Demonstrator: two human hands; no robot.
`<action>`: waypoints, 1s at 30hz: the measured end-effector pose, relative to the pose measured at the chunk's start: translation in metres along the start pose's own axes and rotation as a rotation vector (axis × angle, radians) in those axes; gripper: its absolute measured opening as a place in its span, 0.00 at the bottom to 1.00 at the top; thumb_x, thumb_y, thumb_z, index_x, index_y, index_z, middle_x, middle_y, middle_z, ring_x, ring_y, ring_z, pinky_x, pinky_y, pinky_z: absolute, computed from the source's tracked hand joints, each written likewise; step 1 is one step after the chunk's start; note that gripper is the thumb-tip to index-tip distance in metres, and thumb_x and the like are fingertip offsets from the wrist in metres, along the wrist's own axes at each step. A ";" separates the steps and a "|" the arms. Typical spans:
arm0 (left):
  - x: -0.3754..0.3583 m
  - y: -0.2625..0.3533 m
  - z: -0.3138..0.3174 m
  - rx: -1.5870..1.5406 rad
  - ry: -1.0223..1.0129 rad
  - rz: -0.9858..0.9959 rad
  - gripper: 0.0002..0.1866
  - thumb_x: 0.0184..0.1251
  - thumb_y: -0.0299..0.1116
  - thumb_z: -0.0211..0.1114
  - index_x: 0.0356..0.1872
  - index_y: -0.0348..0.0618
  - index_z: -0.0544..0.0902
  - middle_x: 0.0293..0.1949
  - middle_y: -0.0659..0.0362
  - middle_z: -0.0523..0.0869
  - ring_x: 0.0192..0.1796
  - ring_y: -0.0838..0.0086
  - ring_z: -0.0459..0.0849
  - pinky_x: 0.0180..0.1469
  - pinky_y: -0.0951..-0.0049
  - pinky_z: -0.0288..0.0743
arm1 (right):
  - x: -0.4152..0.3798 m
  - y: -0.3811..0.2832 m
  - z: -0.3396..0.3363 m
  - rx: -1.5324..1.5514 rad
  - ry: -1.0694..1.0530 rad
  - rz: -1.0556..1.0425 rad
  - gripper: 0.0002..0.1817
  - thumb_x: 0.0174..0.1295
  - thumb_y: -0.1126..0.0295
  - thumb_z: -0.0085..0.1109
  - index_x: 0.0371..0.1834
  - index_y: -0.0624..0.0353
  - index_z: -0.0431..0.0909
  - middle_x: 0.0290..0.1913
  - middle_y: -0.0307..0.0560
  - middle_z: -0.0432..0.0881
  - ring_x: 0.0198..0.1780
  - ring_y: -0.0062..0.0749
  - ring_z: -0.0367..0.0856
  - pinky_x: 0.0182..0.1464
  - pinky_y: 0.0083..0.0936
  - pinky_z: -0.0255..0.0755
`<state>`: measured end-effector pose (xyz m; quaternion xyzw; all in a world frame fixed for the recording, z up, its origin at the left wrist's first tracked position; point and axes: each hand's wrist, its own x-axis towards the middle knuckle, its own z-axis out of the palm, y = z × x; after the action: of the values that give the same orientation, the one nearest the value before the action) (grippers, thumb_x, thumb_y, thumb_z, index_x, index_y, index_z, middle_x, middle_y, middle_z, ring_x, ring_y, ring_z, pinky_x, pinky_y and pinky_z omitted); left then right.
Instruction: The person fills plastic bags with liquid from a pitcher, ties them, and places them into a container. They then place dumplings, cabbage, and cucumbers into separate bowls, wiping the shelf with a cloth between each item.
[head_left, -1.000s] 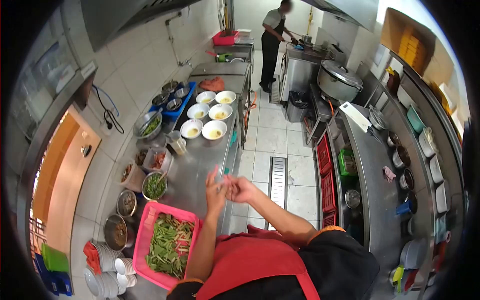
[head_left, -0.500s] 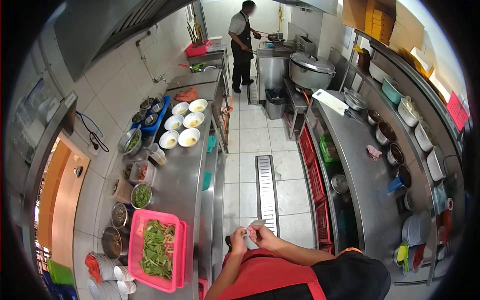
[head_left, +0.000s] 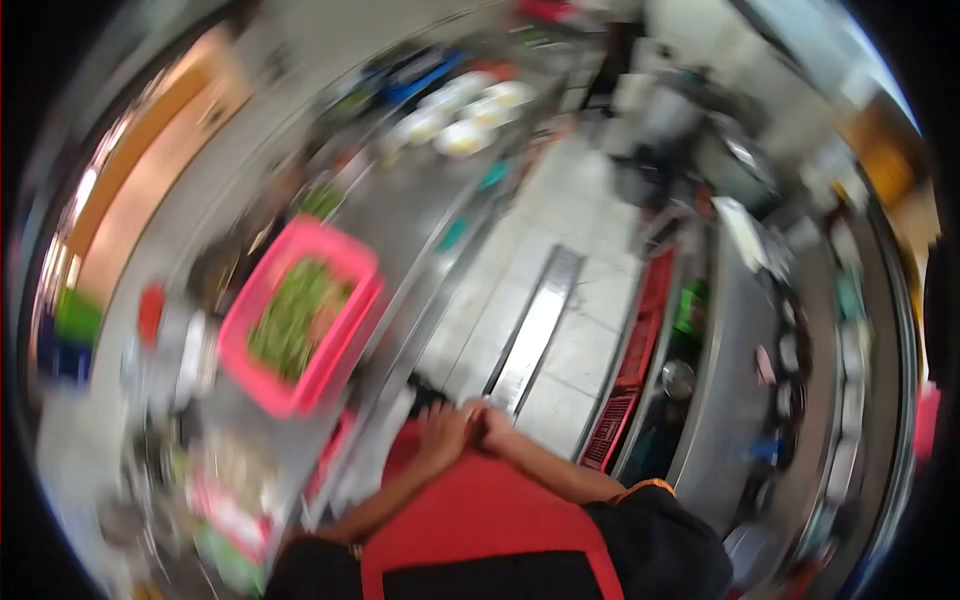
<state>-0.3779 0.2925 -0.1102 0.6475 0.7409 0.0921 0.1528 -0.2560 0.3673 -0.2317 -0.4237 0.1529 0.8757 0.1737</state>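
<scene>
Both hands are together in front of the red apron [head_left: 480,505], near waist height, and the view is smeared by motion. My left hand [head_left: 443,432] has its fingers stretched out and apart, its inner side against the other hand. My right hand [head_left: 492,428] is closed, fingers curled in; whatever it may hold is hidden. Left of the hands, a pink basket [head_left: 365,325] of cut green vegetables [head_left: 290,325] stands on the steel counter [head_left: 400,215], apart from both hands.
White bowls [head_left: 463,138] stand farther along the left counter. Blurred bags [head_left: 235,500] lie at its near end. A floor drain [head_left: 535,325] runs down the aisle. Red crates [head_left: 630,370] sit under the right counter [head_left: 715,370]. A large pot [head_left: 735,160] is at the back right.
The view has swung left, bringing bags on the near counter into sight. Both hands earlier pinched a small pale thing; now the left fingers are spread and that thing cannot be made out.
</scene>
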 end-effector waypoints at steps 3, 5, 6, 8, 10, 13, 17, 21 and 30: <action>0.017 -0.053 0.059 -0.301 0.079 0.081 0.12 0.66 0.35 0.55 0.45 0.45 0.82 0.36 0.47 0.78 0.44 0.54 0.74 0.50 0.54 0.68 | -0.058 0.010 0.058 -0.448 -0.162 -0.371 0.11 0.69 0.68 0.52 0.28 0.55 0.77 0.24 0.37 0.78 0.24 0.19 0.71 0.31 0.19 0.69; 0.016 -0.060 -0.021 -1.498 -0.259 -0.313 0.14 0.72 0.40 0.55 0.35 0.42 0.83 0.27 0.61 0.81 0.32 0.75 0.76 0.35 0.73 0.70 | -0.095 0.023 0.096 -1.282 -0.244 -0.957 0.10 0.69 0.67 0.55 0.35 0.61 0.83 0.28 0.39 0.81 0.30 0.16 0.73 0.35 0.21 0.68; 0.009 -0.070 -0.051 -1.543 -0.357 -0.265 0.13 0.70 0.40 0.58 0.37 0.41 0.84 0.29 0.63 0.83 0.30 0.78 0.76 0.32 0.75 0.70 | -0.109 0.024 0.114 -1.458 -0.385 -1.059 0.08 0.66 0.70 0.58 0.35 0.62 0.83 0.29 0.41 0.82 0.30 0.20 0.75 0.35 0.22 0.69; 0.003 -0.101 -0.069 -1.513 -0.459 -0.211 0.11 0.67 0.37 0.64 0.37 0.40 0.86 0.27 0.64 0.85 0.26 0.81 0.76 0.29 0.75 0.70 | -0.125 0.027 0.156 -1.858 -0.780 -1.278 0.05 0.56 0.74 0.63 0.33 0.64 0.82 0.28 0.44 0.82 0.29 0.30 0.77 0.34 0.26 0.70; -0.018 -0.124 -0.079 -1.443 -0.468 -0.244 0.09 0.65 0.34 0.66 0.36 0.39 0.87 0.25 0.64 0.84 0.24 0.81 0.77 0.28 0.74 0.71 | -0.130 0.059 0.188 -2.212 -1.001 -1.275 0.08 0.43 0.79 0.62 0.29 0.64 0.80 0.25 0.47 0.78 0.28 0.44 0.76 0.33 0.31 0.73; -0.054 -0.158 -0.084 -1.149 -0.313 -0.392 0.05 0.59 0.27 0.67 0.34 0.39 0.89 0.23 0.59 0.86 0.23 0.73 0.81 0.28 0.69 0.74 | -0.065 0.117 0.163 -2.518 -0.740 -1.291 0.05 0.45 0.73 0.62 0.25 0.62 0.81 0.24 0.51 0.79 0.30 0.49 0.79 0.32 0.40 0.73; -0.136 -0.200 -0.058 -0.619 0.264 -0.286 0.11 0.48 0.20 0.63 0.33 0.42 0.88 0.28 0.47 0.85 0.31 0.51 0.82 0.37 0.59 0.77 | 0.018 0.179 0.168 -1.292 -0.141 0.125 0.08 0.60 0.69 0.55 0.25 0.58 0.77 0.21 0.37 0.74 0.24 0.24 0.71 0.26 0.24 0.62; -0.213 -0.242 -0.049 -0.462 0.553 -0.258 0.08 0.54 0.21 0.61 0.35 0.38 0.85 0.32 0.47 0.83 0.37 0.51 0.81 0.41 0.58 0.76 | 0.070 0.259 0.133 -0.940 -0.240 0.227 0.06 0.61 0.72 0.61 0.36 0.63 0.81 0.29 0.36 0.75 0.27 0.19 0.67 0.29 0.17 0.58; -0.225 -0.302 -0.061 -1.394 0.758 -0.670 0.11 0.72 0.26 0.57 0.47 0.29 0.82 0.35 0.55 0.86 0.36 0.73 0.83 0.38 0.71 0.79 | 0.085 0.390 0.169 -1.394 -0.466 -1.259 0.07 0.62 0.74 0.62 0.39 0.68 0.83 0.43 0.47 0.78 0.40 0.26 0.77 0.43 0.21 0.72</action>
<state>-0.6544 0.0299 -0.1300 0.0788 0.6683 0.6859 0.2768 -0.5916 0.1038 -0.1518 -0.2517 -0.6943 0.5784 0.3465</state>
